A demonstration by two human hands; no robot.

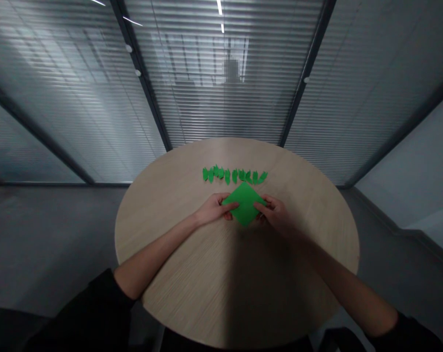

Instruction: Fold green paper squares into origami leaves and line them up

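Note:
A flat sheet of green paper (245, 203), turned so that it looks like a diamond, is held between my two hands above the table. My left hand (218, 208) pinches its left corner, thumb on top and fingers underneath. At the right corner my right hand (275, 211) grips it the same way. Just beyond the sheet lies a row of several small folded green paper pieces (235, 176), set side by side on the tabletop. What exact shape they are folded into is too small to tell.
The round light-wood table (185, 283) spreads under both arms, with a dark shadow across its near right part. Behind it stand glass panels with blinds (225, 112) in dark frames. A pale wall (419, 166) rises at the right.

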